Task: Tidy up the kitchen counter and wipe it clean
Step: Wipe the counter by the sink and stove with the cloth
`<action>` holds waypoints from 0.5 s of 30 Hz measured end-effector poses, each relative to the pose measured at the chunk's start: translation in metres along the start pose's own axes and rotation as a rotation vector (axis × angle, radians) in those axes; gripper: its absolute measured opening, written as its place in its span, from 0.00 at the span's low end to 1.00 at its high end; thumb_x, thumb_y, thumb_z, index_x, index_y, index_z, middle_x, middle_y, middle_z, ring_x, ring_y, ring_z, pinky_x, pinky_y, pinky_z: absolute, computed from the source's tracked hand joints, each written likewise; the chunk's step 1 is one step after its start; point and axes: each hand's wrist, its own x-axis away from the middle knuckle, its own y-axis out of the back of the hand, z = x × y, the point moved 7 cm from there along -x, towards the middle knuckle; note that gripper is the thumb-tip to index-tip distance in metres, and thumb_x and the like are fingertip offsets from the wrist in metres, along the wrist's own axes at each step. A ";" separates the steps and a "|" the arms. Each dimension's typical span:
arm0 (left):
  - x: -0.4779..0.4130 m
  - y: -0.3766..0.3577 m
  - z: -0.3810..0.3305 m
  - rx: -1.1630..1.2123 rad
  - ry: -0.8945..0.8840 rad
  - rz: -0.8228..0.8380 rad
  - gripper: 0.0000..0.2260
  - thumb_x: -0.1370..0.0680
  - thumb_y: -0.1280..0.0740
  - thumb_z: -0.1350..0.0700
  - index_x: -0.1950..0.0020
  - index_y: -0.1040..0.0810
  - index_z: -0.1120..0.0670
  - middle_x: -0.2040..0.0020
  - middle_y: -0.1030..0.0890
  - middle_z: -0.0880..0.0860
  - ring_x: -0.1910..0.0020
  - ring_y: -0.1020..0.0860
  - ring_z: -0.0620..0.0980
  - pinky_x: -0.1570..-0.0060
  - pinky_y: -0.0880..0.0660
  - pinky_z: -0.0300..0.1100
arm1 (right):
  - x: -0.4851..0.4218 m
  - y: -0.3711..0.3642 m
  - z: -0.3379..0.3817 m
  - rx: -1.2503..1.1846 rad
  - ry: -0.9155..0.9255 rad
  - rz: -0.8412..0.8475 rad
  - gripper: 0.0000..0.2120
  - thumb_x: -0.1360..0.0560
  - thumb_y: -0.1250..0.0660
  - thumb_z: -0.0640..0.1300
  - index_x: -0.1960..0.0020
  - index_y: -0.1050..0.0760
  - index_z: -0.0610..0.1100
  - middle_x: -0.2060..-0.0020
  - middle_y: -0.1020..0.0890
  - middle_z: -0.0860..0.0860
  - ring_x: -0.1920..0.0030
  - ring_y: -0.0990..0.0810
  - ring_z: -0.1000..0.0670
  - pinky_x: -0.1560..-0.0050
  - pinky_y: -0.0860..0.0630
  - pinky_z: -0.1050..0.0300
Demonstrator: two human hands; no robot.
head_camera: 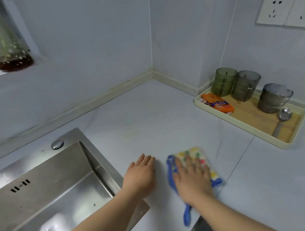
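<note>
Desk [147, 114] – pale, fills the centre of the frame and runs back to the wall corner at upper centre. Bare surface lies above and to the right of the hands.

Sink [40, 196] – steel, lower left; its rim borders the wiping zone on the left.

Tray [293, 144] – cream, right of centre against the wall, holding three cups [245, 85], a packet [217, 105] and a spoon [284, 114]. It limits strokes to the right.

Cloth [197, 153] – spotted with blue edging, lower centre, flat on the desk. Long axis runs roughly near-to-far in the frame; a blue loop trails to the desk's front edge. Blurred, so the exact outline is unclear.

Right hand [193, 181] – directly on the cloth, fingers straight and spread, pressing it down, not gripping.

Left hand [141, 175] – flat on bare desk just left of the cloth, apart from it, fingers extended, holding nothing.

Judgement: wiping underway; freest direction is toward the upper centre.
</note>
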 end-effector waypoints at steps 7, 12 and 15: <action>-0.020 0.005 -0.005 0.020 0.010 0.000 0.22 0.17 0.53 0.56 0.22 0.49 0.52 0.22 0.49 0.47 0.22 0.54 0.48 0.25 0.54 0.46 | -0.032 0.021 -0.067 0.034 -0.053 -0.032 0.26 0.19 0.60 0.55 0.23 0.63 0.53 0.23 0.58 0.51 0.23 0.60 0.46 0.23 0.60 0.47; -0.034 0.002 0.003 0.058 0.120 0.031 0.22 0.18 0.52 0.54 0.23 0.49 0.52 0.22 0.49 0.47 0.23 0.53 0.49 0.25 0.53 0.49 | -0.040 0.022 -0.061 0.037 -0.073 -0.048 0.26 0.19 0.62 0.56 0.23 0.64 0.53 0.23 0.60 0.50 0.23 0.61 0.44 0.25 0.61 0.46; -0.038 0.002 0.001 -0.012 0.151 0.010 0.21 0.18 0.52 0.52 0.24 0.46 0.51 0.22 0.46 0.46 0.23 0.48 0.48 0.26 0.55 0.53 | -0.044 0.014 -0.013 0.050 0.233 -0.049 0.39 0.33 0.79 0.65 0.24 0.63 0.56 0.23 0.60 0.50 0.23 0.62 0.42 0.26 0.63 0.45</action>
